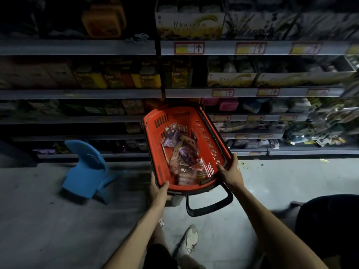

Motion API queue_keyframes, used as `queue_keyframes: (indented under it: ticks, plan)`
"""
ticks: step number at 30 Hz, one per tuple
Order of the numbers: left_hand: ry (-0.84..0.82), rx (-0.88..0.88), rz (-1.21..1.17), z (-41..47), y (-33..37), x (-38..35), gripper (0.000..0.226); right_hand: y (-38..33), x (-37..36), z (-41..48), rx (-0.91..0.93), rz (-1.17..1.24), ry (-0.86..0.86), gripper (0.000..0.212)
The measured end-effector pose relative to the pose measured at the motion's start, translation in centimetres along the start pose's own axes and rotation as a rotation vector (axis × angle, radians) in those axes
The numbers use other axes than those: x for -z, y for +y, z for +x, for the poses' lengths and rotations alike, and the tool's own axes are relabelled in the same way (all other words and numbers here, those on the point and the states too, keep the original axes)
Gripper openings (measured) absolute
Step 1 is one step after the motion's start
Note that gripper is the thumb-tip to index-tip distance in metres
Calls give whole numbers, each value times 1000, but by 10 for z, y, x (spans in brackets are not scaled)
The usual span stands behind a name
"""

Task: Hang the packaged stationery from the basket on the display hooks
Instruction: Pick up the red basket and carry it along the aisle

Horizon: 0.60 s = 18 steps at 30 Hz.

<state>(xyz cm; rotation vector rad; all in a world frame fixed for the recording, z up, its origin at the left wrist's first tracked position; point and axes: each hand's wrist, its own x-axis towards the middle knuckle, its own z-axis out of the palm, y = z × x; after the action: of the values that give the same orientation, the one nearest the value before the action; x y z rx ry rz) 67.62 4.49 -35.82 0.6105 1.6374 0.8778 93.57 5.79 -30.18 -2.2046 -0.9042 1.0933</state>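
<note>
Head view: both hands, left [158, 189] and right [230, 172], grip closed on basket [174, 117] rim, carrying step; next, set down, pick packet [186, 152], hooks at 2 o'clock.

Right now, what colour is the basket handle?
Black, on the red basket; handle shows best in the head view.

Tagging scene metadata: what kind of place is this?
Likely a retail shop aisle: stocked shelves with price tags on the edges, and both hands holding a red shopping basket of packaged stationery.
</note>
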Motion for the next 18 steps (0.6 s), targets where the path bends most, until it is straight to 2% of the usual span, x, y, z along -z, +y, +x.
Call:
queue_keyframes:
  ticks: [5, 8, 18]
  plan:
    - [126, -99, 181, 30, 5, 15, 73, 0, -34, -21, -48, 171, 80, 74]
    - [103, -93, 204, 42, 10, 25, 64, 3, -44, -23, -67, 219, 85, 75]
    - [51, -68, 204, 22, 17, 16, 64, 4, -28, -10, -135, 192, 1, 79]
